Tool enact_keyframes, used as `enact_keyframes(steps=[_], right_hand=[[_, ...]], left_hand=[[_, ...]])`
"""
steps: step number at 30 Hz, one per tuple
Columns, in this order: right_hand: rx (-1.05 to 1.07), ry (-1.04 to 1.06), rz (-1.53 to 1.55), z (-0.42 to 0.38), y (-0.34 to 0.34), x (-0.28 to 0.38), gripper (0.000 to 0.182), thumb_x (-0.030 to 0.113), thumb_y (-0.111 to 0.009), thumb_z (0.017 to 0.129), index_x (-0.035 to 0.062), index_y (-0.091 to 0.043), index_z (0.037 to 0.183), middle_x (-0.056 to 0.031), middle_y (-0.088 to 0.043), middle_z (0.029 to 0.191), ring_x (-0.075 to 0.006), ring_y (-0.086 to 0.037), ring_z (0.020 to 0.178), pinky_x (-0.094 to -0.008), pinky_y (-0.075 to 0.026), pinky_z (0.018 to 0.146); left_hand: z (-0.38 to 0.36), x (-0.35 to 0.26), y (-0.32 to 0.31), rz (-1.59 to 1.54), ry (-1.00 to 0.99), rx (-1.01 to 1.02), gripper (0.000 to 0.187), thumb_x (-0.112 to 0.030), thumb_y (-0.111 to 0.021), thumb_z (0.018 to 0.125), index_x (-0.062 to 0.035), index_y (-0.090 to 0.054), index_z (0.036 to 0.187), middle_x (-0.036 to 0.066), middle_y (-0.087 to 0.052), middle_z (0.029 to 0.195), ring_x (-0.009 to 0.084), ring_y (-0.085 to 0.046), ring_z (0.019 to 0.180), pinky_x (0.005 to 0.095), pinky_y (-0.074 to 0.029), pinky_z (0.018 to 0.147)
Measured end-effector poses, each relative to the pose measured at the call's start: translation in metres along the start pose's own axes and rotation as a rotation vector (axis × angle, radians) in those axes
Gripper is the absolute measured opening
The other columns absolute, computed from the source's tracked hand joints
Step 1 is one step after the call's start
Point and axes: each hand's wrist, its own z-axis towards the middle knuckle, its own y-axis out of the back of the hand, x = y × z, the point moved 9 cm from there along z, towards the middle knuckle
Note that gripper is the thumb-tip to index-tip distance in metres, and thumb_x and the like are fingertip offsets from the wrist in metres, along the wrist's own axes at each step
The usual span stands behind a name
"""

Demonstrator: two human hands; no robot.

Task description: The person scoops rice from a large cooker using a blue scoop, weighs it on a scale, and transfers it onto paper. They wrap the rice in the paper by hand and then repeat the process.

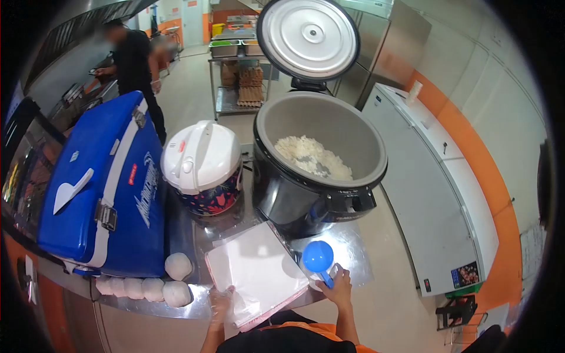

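A stack of white sheets (pixel 253 273), like wrapping paper or thin plastic, lies at the front of the steel table. At its left edge, my left hand (pixel 220 303), in what looks like a clear glove, closes on the sheets, thumb on top. My right hand (pixel 336 289) is closed around the handle of a blue scoop (pixel 318 255), beside the stack's right corner. Behind the scoop stands an open black rice cooker (pixel 294 200) with cooked rice (pixel 312 156) inside. Several round white balls (pixel 176 293) sit in a row at the left, another ball (pixel 178 266) just behind.
A blue cooler box (pixel 88 176) with a white paddle (pixel 72 191) on it stands left. Near it is a white-lidded flowered rice cooker (pixel 202 156). The big cooker's lid (pixel 312 35) is raised. A chest freezer (pixel 412 194) stands right; a person (pixel 134 65) stands behind left.
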Motion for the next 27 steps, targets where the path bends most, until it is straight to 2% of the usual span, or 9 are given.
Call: enact_keyframes(steps=[3, 9, 10, 14, 16, 17, 20, 25, 27], right_hand=[[-0.105, 0.023, -0.019, 0.002, -0.002, -0.011, 0.095, 0.055, -0.076, 0.066, 0.0058, -0.037, 0.137, -0.0223, -0.044, 0.118, -0.0420, -0.051, 0.104, -0.0516, -0.045, 0.084], [-0.126, 0.046, 0.103, 0.021, 0.009, -0.035, 0.066, 0.025, -0.074, 0.078, 0.0059, -0.043, 0.133, -0.0241, -0.040, 0.121, -0.0389, -0.053, 0.100, -0.0437, -0.049, 0.080], [-0.246, 0.017, 0.116, 0.022, 0.023, -0.038, 0.047, 0.017, -0.071, 0.080, 0.0054, -0.054, 0.122, -0.0221, -0.051, 0.112, -0.0360, -0.058, 0.094, -0.0410, -0.050, 0.076], [-0.327, 0.256, 0.040, 0.039, 0.044, -0.048, 0.019, 0.011, -0.069, 0.080, 0.0027, -0.065, 0.098, -0.0144, -0.063, 0.077, -0.0269, -0.063, 0.072, -0.0387, -0.049, 0.069], [-0.210, 0.196, 0.164, 0.044, 0.058, -0.061, 0.018, 0.011, -0.068, 0.081, 0.0024, -0.064, 0.097, -0.0129, -0.063, 0.078, -0.0233, -0.062, 0.072, -0.0359, -0.049, 0.068], [-0.098, 0.126, 0.282, 0.049, 0.058, -0.077, 0.016, 0.010, -0.067, 0.082, 0.0021, -0.064, 0.096, -0.0115, -0.064, 0.079, -0.0197, -0.061, 0.071, -0.0330, -0.048, 0.067], [-0.006, 0.069, 0.633, 0.065, 0.062, -0.122, 0.017, 0.014, -0.064, 0.087, 0.0010, -0.062, 0.098, -0.0013, -0.056, 0.071, -0.0110, -0.051, 0.064, -0.0256, -0.041, 0.059], [0.004, 0.085, 1.201, 0.096, 0.110, -0.131, 0.031, 0.026, -0.054, 0.097, 0.0022, -0.052, 0.116, -0.0011, -0.052, 0.078, -0.0091, -0.046, 0.068, -0.0239, -0.037, 0.061], [0.002, 0.135, 1.219, 0.112, 0.133, -0.124, 0.031, 0.027, -0.051, 0.097, 0.0041, -0.049, 0.118, -0.0028, -0.053, 0.081, -0.0119, -0.050, 0.073, -0.0265, -0.041, 0.068]], left_hand=[[-0.012, -0.025, -0.006, -0.013, -0.080, 0.019, 0.036, -0.019, -0.075, 0.077, 0.0037, -0.064, 0.102, 0.017, -0.069, 0.088, 0.0303, -0.067, 0.079, 0.0372, -0.052, 0.072], [-0.021, -0.032, -0.037, -0.100, -0.068, 0.076, 0.032, -0.015, -0.073, 0.079, 0.0043, -0.063, 0.103, 0.018, -0.069, 0.092, 0.0290, -0.067, 0.081, 0.0369, -0.051, 0.072], [-0.019, -0.023, -0.043, -0.168, -0.089, 0.086, 0.032, -0.015, -0.073, 0.079, 0.0045, -0.063, 0.103, 0.018, -0.069, 0.092, 0.0294, -0.067, 0.081, 0.0370, -0.051, 0.073], [-0.015, -0.002, -0.043, -0.104, 0.057, 0.031, 0.033, -0.016, -0.073, 0.078, 0.0043, -0.063, 0.103, 0.018, -0.069, 0.092, 0.0297, -0.067, 0.081, 0.0364, -0.051, 0.073], [-0.010, 0.005, -0.026, 0.062, -0.030, -0.067, 0.035, -0.019, -0.074, 0.078, 0.0041, -0.063, 0.101, 0.018, -0.069, 0.090, 0.0297, -0.067, 0.081, 0.0366, -0.051, 0.073], [-0.017, -0.020, -0.014, -0.025, -0.217, -0.103, 0.023, -0.020, -0.070, 0.080, 0.0008, -0.066, 0.088, 0.008, -0.066, 0.076, 0.0225, -0.062, 0.066, 0.0369, -0.049, 0.061], [-0.021, 0.019, -0.009, 0.436, -0.426, -0.391, 0.024, -0.026, -0.072, 0.079, -0.0059, -0.062, 0.073, 0.004, -0.061, 0.065, 0.0187, -0.059, 0.059, 0.0358, -0.046, 0.054], [-0.084, -0.129, -0.016, 0.454, -0.421, -0.782, 0.073, -0.041, -0.086, 0.058, -0.0032, -0.059, 0.113, 0.008, -0.057, 0.113, 0.0225, -0.055, 0.105, 0.0310, -0.044, 0.091], [-0.080, -0.151, -0.088, 0.310, -0.604, -0.413, 0.091, -0.041, -0.089, 0.049, -0.0041, -0.053, 0.125, 0.013, -0.042, 0.134, 0.0275, -0.042, 0.122, 0.0356, -0.041, 0.098]])
